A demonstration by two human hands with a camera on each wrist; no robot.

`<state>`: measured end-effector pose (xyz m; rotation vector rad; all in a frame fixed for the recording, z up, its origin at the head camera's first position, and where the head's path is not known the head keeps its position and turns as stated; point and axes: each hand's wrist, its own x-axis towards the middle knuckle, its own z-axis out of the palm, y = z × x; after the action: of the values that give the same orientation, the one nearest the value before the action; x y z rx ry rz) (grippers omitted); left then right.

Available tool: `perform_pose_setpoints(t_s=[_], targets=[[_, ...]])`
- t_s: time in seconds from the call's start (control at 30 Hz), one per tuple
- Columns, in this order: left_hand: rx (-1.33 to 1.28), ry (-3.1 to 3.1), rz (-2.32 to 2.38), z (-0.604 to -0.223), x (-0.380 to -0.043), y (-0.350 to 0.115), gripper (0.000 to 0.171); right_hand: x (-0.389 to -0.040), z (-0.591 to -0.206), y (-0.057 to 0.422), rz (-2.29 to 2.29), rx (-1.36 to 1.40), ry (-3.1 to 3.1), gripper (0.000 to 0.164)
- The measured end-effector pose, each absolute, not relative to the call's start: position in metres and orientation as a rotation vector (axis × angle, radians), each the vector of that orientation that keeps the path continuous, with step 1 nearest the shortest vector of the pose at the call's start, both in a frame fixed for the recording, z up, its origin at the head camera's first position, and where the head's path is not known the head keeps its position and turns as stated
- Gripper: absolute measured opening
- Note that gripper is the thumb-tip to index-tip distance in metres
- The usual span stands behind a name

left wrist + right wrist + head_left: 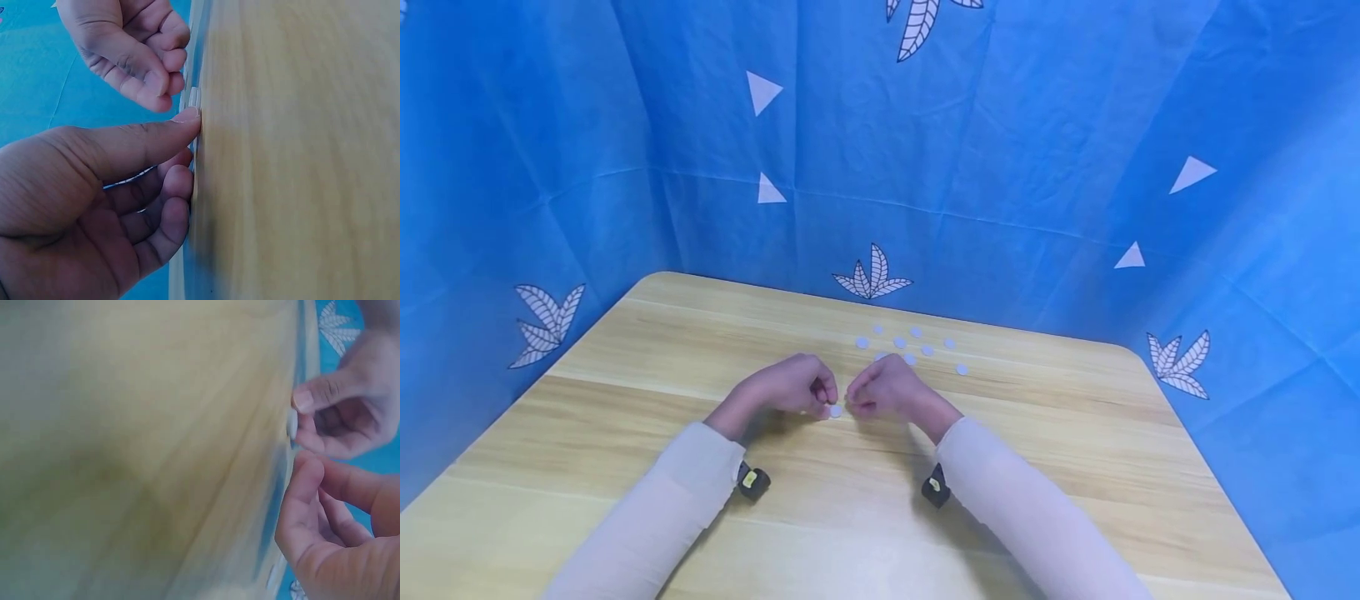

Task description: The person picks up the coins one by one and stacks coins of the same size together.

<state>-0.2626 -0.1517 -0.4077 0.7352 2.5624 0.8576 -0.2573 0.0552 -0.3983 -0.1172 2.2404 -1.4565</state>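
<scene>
On the wooden table (842, 500), a small stack of thin white discs (195, 97) stands by my left fingertips, and its round top disc (835, 411) shows in the head view. My left hand (790, 385) pinches the side of this stack between thumb and fingers, its other fingers curled. Just to the right, apart from the stack, is my right hand (891, 387). Its thumb and forefinger tips meet and its other fingers curl in; no disc shows between them in the right wrist view. Part of the stack is hidden behind the left thumb (187, 115).
Several loose white discs (927, 351) lie scattered beyond the right hand, one partly covered by it. A blue patterned curtain (880, 150) hangs along the table's back and sides. Small dark wrist cameras (754, 482) sit under both sleeves.
</scene>
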Motion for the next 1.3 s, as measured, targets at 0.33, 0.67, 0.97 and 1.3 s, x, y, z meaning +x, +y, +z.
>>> perform_pose_setpoints(t_s=[0.33,0.67,0.97,1.3], targets=[[0.776,2.534,0.882,-0.41,-0.262,-0.154,0.016,-0.276,-0.402,0.069,-1.562,-0.189,2.171,0.018],[0.768,2.535,0.874,-0.408,-0.259,-0.153,0.014,-0.299,-0.406,0.076,-1.678,-0.13,2.177,0.023],[0.752,2.539,0.877,-0.412,-0.26,-0.153,0.014,-0.331,-0.402,0.084,-1.713,-0.139,2.312,0.019],[0.732,2.552,0.871,-0.413,-0.261,-0.152,0.015,-0.363,-0.39,0.087,-1.48,-0.32,2.554,0.023]])
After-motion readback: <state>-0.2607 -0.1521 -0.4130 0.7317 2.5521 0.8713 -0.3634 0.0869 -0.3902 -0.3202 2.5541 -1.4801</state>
